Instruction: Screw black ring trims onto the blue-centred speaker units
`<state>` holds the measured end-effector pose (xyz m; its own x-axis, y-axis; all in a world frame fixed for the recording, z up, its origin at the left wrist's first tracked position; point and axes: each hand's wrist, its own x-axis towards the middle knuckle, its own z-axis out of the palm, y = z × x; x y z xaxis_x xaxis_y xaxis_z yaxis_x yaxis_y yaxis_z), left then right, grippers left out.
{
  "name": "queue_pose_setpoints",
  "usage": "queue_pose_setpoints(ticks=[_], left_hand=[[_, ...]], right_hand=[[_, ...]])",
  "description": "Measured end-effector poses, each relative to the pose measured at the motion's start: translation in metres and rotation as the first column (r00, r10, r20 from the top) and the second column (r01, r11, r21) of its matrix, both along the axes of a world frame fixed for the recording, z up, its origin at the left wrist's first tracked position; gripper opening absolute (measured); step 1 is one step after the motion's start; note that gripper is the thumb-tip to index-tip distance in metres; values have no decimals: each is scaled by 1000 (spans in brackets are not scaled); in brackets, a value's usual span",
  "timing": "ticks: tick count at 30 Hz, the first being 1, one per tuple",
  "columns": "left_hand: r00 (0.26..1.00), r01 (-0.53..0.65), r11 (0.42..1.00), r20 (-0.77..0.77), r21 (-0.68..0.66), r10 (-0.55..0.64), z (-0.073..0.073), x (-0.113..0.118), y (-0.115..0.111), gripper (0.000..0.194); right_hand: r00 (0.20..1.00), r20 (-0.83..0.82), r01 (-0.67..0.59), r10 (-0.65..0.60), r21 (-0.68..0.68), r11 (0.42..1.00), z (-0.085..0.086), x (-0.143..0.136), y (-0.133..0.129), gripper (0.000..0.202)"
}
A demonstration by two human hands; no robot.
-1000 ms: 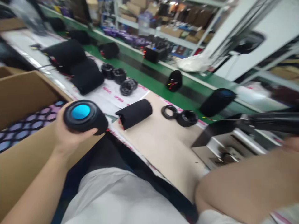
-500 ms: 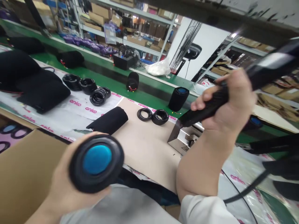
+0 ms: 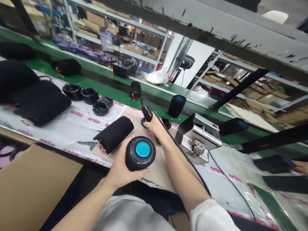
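Observation:
My left hand (image 3: 122, 168) is wrapped round a black cylindrical speaker (image 3: 141, 153), whose blue round end faces up. My right hand (image 3: 154, 125) grips a black corded tool (image 3: 146, 112) over the bench, its cable running back along my forearm. Partly hidden behind that hand are black rings (image 3: 166, 123). A black fabric-covered cylinder (image 3: 115, 133) with red wires at one end lies on the beige board (image 3: 160, 165), left of the speaker.
A metal device (image 3: 198, 138) stands right of my right forearm. Several black rings (image 3: 102, 106) and dark cylinders (image 3: 43, 102) lie on the left. More speakers (image 3: 177, 106) stand on the green belt (image 3: 154, 96). At the right edge is another person's hand (image 3: 302, 166).
My right hand has moved down and left from the raised position, with the black tool. My left hand has carried the speaker right, and the view has shifted.

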<state>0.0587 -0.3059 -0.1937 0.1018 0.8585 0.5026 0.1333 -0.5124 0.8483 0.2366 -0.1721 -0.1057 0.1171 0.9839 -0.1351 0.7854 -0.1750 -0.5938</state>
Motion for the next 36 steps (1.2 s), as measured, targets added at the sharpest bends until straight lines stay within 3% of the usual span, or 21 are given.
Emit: queue_pose_setpoints(ticks=[4,8,13,18,23,26,29,36], left_hand=[[1000,28,999,6,-18,-28,-1,1,0,103],[1000,6,999,3,-52,-6,-3,0,0,101],[999,-8,998,32,-62,10,-4,-3,1,98],[999,-38,998,29,-42,39,-1,-3,0,99],[996,-67,998,-58,4,67,-4,-13,3,107],[989,-69,997,-131,28,72,-11,-27,8,113],[979,-59,998,-192,34,65,-13,-37,12,114],[977,-43,998,-206,41,51,4,-39,12,112]], right_hand=[[988,157,-10,10,3,1000,-13,-8,7,43],[985,169,-24,18,37,999,4,-6,-10,44],[998,10,-67,67,32,997,29,23,-77,57],[989,-146,-40,28,-84,996,19,62,-145,57],[952,-256,149,-168,-92,985,15,90,-184,53],[960,-208,182,-186,-39,983,9,106,-196,56],[980,-177,87,-90,-28,996,-3,114,-199,52],[990,-93,-114,109,-54,992,-18,98,-185,29]])
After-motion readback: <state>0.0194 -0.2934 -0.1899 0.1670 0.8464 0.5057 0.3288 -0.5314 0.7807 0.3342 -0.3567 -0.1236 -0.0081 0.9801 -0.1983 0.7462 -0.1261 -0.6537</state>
